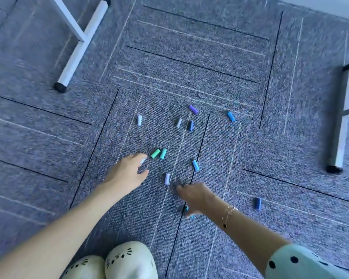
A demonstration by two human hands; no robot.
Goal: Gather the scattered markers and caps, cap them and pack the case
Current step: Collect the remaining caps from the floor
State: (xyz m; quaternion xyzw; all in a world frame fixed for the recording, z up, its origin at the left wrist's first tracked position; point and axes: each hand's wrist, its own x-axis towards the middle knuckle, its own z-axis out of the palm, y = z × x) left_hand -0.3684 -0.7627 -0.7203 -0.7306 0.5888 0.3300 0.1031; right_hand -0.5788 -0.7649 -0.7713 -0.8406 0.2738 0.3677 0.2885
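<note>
Several marker caps lie scattered on the grey carpet: two green caps side by side, a lilac cap, a light blue cap, a purple cap, a white cap and a dark blue cap off to the right. My left hand reaches forward with its thumb spread, fingertips at a pale cap just left of the green ones. My right hand is low over the carpet, fingers curled, with a bright blue cap showing under the palm. No markers or case are in view.
A white table foot with black end caps lies at the upper left and another white foot at the right edge. My pale shoes are at the bottom centre. A grey cap and blue caps lie further out.
</note>
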